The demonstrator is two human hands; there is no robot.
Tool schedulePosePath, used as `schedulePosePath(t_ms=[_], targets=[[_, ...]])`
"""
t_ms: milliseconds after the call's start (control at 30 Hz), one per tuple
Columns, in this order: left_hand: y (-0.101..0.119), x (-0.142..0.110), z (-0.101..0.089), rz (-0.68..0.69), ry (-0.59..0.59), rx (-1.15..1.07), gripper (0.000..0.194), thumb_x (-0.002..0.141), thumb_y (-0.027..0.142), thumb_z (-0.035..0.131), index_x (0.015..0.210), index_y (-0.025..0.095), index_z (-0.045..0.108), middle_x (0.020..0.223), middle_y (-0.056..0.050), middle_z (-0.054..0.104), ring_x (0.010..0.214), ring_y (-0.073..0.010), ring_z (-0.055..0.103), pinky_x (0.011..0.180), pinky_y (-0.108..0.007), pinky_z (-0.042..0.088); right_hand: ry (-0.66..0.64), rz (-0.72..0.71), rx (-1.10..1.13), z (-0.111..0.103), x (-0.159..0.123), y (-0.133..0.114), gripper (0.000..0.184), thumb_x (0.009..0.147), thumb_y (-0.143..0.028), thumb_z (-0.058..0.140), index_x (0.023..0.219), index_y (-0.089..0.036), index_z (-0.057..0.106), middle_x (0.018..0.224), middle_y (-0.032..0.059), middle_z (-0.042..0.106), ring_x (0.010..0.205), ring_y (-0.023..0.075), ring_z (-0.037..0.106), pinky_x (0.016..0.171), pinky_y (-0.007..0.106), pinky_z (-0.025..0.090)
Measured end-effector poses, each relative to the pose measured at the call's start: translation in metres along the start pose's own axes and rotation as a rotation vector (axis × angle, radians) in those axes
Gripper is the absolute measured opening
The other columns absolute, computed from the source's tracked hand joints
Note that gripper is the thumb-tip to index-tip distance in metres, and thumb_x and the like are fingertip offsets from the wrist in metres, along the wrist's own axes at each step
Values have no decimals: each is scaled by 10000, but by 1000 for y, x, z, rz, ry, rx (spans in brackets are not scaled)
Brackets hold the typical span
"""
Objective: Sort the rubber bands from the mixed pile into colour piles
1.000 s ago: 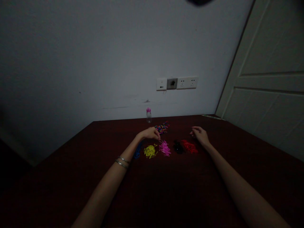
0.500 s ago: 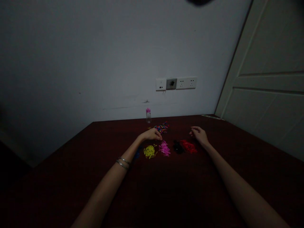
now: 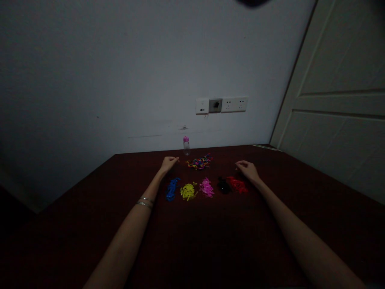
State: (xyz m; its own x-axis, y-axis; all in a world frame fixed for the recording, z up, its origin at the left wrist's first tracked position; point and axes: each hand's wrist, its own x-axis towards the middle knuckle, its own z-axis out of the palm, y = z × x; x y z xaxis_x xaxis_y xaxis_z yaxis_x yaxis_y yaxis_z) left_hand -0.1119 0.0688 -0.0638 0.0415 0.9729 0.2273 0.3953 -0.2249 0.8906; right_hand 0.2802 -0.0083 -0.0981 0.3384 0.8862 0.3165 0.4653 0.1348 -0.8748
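My left hand is closed, its fingertips pressed together just left of a mixed pile of small bright bands that look like rubber bands. Anything in that pinch is too small to make out. To the right of the pile, my right hand is closed too, fingers curled, and what they hold, if anything, is hidden. Nearer me lies a row of one-colour piles: blue bands, yellow bands, pink bands, black bands and red bands. The red pile is nearest my right hand.
A small clear bottle with a pink top stands behind the mixed pile, close to the wall. The dark red-brown table reaches back to that wall, where sockets are mounted. A pale panelled door stands at the right.
My left hand has moved left, from above the pink pile to beside the mixed pile, uncovering the blue bands. My right hand stays nearly in place.
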Motion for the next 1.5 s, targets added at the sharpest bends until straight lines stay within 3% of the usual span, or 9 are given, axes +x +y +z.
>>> schedulePosePath(t_ms=[167, 400, 567, 867, 1200, 1333, 1500], targets=[[-21, 3, -10, -86, 148, -20, 427, 643, 517, 578, 671, 101, 669, 366, 49, 376, 373, -64, 299, 411, -209, 196, -81, -132, -198, 13, 4, -17, 218, 656, -278, 529, 759, -151, 673, 708, 46, 670, 648, 156, 600, 589, 233, 434], [-21, -5, -10, -71, 158, -39, 443, 641, 521, 574, 715, 95, 674, 367, 64, 349, 371, -62, 279, 419, -212, 187, -355, -287, -317, 60, 9, -66, 209, 639, -135, 562, 820, -146, 667, 805, 45, 678, 721, 138, 598, 646, 204, 432], [-25, -5, -9, -33, 167, -6, 416, 648, 498, 558, 688, 101, 674, 393, 35, 422, 406, -77, 335, 435, -213, 217, -456, -347, -484, 85, 15, -73, 194, 652, -115, 578, 828, -170, 638, 862, 43, 667, 778, 144, 591, 669, 204, 417], [-29, -3, -9, 12, 173, 43, 403, 656, 485, 543, 669, 108, 688, 459, -6, 541, 472, -107, 432, 476, -216, 285, -469, -279, -608, 100, 16, -72, 181, 718, -220, 593, 898, -202, 595, 876, 47, 646, 777, 160, 591, 617, 221, 396], [-28, -5, -10, 53, 177, 93, 384, 670, 467, 544, 656, 113, 692, 513, -20, 591, 512, -119, 473, 505, -219, 305, -437, -262, -649, 97, 9, -74, 235, 779, -193, 488, 1001, -213, 563, 982, 86, 634, 867, 206, 589, 667, 268, 413], [-27, -6, -10, 39, 181, 99, 363, 671, 451, 545, 649, 118, 689, 506, -18, 587, 507, -118, 473, 497, -218, 301, -385, -269, -526, 93, 9, -68, 239, 762, -143, 489, 985, -193, 561, 921, 74, 642, 820, 174, 591, 679, 251, 420], [-28, -6, -10, 32, 163, 78, 370, 678, 451, 542, 663, 111, 687, 498, -15, 574, 483, -107, 447, 477, -213, 290, -314, -185, -163, 87, 10, -68, 189, 697, -120, 562, 882, -160, 553, 743, 18, 631, 683, 121, 580, 643, 222, 445]])
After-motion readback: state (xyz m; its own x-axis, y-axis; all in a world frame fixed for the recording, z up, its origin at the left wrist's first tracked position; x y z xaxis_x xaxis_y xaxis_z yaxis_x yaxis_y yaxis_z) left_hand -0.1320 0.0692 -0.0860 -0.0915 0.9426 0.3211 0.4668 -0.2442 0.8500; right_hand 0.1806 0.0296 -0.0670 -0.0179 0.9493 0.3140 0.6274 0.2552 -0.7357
